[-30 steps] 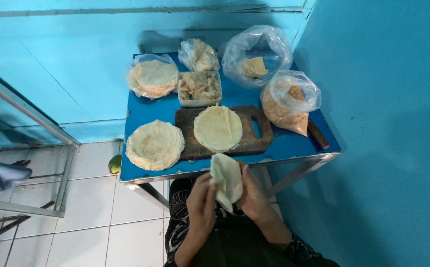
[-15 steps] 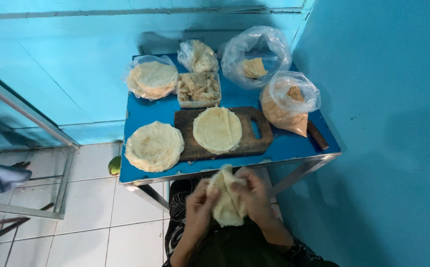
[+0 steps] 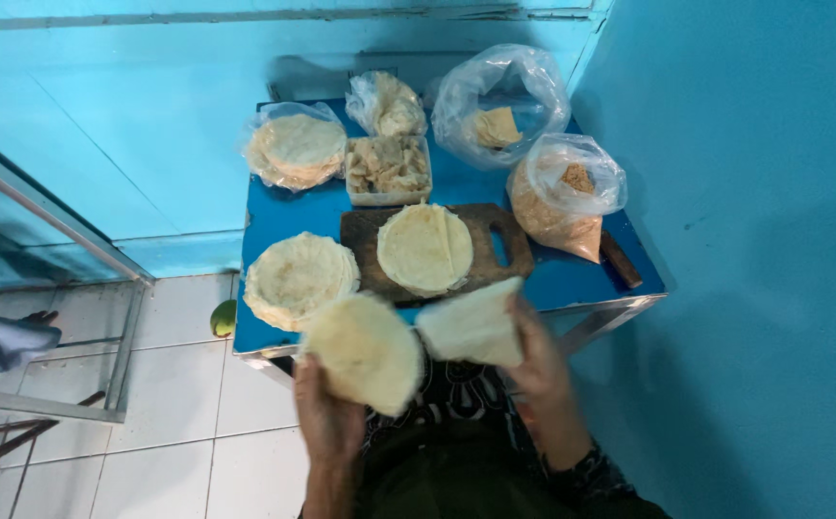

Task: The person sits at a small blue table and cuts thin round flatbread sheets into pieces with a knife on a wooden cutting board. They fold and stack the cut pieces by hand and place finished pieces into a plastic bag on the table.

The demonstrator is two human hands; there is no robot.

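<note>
Left hand (image 3: 326, 423) gripped one flatbread (image 3: 365, 351); right hand (image 3: 538, 360) gripped the folded flatbread (image 3: 471, 327), just apart, both nearer than the board (image 3: 509, 250).

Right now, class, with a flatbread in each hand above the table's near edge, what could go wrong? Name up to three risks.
1. The left hand and right hand hold their flatbreads past the table edge; a slip could drop one on the floor.
2. The stack sits at the near edge; an arm might knock it off.
3. The open bag leans and could spill.
</note>
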